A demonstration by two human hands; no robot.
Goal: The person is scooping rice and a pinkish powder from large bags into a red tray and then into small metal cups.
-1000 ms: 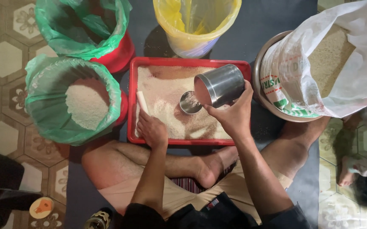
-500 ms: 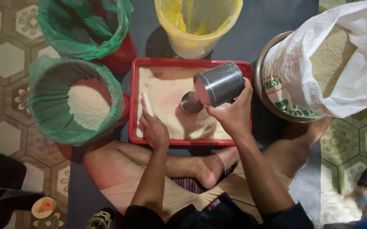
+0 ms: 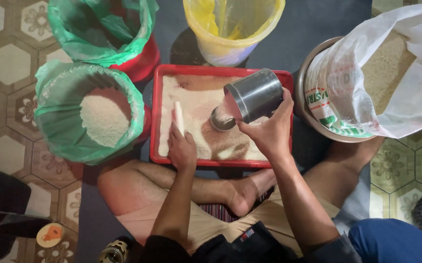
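Right hand [image 3: 269, 134], closed round the tilted round steel can [image 3: 255, 95], has tipped it further over the small metal cup [image 3: 222, 119] in the red rectangular tray [image 3: 159, 117], grain pouring; left hand [image 3: 181, 148] still grips the white stick [image 3: 178, 117].

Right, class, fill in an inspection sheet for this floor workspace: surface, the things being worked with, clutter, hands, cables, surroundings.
Surface: patterned floor tiles with a dark mat under the containers.
Job's things: red tray of pale grain; small metal cup standing in it; metal can tilted over that cup.
Clutter: two green-lined buckets, one holding grain, one further back; yellow-lined bucket; open white sack of grain.
Hands: left hand holds a white stick on the grain; right hand grips the can.
Cables: nothing seen.
Surroundings: person's crossed bare legs; dark object at left.
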